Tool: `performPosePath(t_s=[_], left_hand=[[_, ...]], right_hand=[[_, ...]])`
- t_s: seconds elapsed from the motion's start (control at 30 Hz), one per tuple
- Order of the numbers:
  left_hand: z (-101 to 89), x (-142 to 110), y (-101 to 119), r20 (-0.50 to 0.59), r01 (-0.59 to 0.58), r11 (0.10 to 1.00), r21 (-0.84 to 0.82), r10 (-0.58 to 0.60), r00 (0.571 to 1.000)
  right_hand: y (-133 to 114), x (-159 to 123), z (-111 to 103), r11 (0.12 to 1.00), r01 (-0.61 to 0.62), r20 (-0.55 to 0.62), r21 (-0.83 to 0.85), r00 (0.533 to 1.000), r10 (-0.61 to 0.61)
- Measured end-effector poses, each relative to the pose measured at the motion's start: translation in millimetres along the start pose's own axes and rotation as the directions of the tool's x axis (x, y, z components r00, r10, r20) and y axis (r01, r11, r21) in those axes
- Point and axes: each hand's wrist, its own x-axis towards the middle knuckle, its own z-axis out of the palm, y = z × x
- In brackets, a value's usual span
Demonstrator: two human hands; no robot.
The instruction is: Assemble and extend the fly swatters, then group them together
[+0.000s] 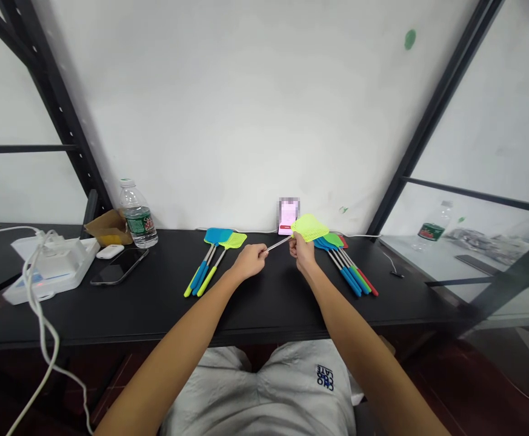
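Over the black table (155, 303), both my hands hold one yellow-green fly swatter (310, 226). My left hand (249, 260) is closed round the handle end of its thin metal rod (279, 243). My right hand (303, 252) pinches the rod just below the mesh head. A small pile of swatters (214, 257) with blue and yellow-green handles lies to the left of my hands. Another pile (350, 269) with blue, green and red handles lies to the right, partly under the held head.
A lit phone (288, 216) leans on the white wall behind my hands. At the left stand a water bottle (137, 215), a cardboard box (107, 227), a dark phone (119, 266), a white earbud case (109, 251) and a white charger box with cables (48, 266). Black shelf frames flank both sides.
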Motion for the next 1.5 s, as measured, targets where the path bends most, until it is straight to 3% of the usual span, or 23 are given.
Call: performPosePath(t_s=[0.27,0.5,0.77,1.0,1.3,1.5], left_hand=[[-0.6,-2,0,0.007,0.032,0.997,0.072,-0.033,0.999],[0.5,-2,0,0.024,0.007,0.997,0.078,-0.009,1.0],[-1.4,-3,7,0.028,-0.011,0.994,0.111,0.008,1.0],[0.4,-5,4,0.051,-0.007,0.983,0.185,-0.002,0.999],[2.6,-5,4,0.039,0.017,0.981,0.194,-0.025,0.999],[3.5,-2,5,0.018,-0.034,0.993,0.109,0.032,0.999]], right_hand=[[3,-2,0,1.0,0.006,0.01,-0.008,1.0,-0.006],[2,-7,4,0.986,-0.005,0.08,-0.166,0.997,0.019],[-1,-1,0,0.998,-0.002,0.007,-0.057,1.0,0.003],[2,3,-6,0.997,-0.015,-0.03,-0.072,0.999,0.013],[6,-2,-2,0.997,0.024,0.006,-0.067,1.0,-0.024],[3,-5,3,0.998,0.01,0.054,-0.065,0.999,-0.006]])
